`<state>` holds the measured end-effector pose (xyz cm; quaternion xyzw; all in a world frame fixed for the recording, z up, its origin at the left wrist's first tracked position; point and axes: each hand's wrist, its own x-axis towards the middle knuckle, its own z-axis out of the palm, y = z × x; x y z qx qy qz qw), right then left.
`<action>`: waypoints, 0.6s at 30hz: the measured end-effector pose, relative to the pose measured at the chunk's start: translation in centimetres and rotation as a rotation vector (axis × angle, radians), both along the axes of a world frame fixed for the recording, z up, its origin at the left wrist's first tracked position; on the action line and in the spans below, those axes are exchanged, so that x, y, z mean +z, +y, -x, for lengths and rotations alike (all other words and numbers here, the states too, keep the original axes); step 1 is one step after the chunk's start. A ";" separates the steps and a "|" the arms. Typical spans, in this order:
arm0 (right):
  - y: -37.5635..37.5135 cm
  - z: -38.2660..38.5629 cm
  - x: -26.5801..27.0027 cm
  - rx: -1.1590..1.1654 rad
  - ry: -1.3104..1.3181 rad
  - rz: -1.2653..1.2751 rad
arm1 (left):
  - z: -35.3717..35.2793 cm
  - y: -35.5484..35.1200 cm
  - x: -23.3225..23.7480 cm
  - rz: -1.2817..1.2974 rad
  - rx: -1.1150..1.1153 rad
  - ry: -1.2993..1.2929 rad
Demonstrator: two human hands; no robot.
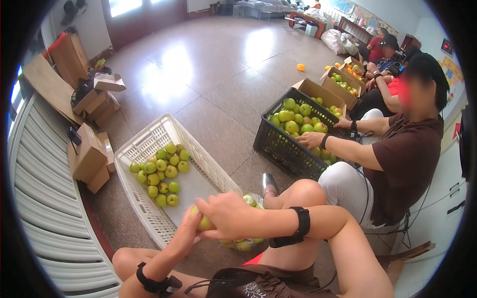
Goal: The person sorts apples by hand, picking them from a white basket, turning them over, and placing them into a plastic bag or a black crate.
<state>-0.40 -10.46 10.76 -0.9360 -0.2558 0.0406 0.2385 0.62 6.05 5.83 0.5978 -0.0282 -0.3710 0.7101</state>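
Both my hands meet over the near end of a white plastic crate, around a yellow-green apple [203, 222]. My left hand [184, 233] holds it from the left side, fingers pointing up. From the right, my right hand [231, 214] curls over it and hides much of its surface. In the white crate [141, 211], several green apples [161, 167] lie loose toward the far end on a flat pale floor. Partly behind my right wrist and forearm, a clear plastic bag of apples [243, 244] stands beside the crate.
At my right a seated person [410, 164] has both hands in a black crate [261, 136] of green apples. Cardboard boxes of fruit [320, 93] stand beyond it. Folded cartons [89, 156] and a white radiator [44, 198] are on the left. An orange fruit [300, 67] lies on the floor.
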 end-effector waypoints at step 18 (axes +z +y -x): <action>0.6 -0.7 1.2 -0.126 -0.220 -0.337 | -1.7 -0.5 -0.3 0.343 0.239 0.099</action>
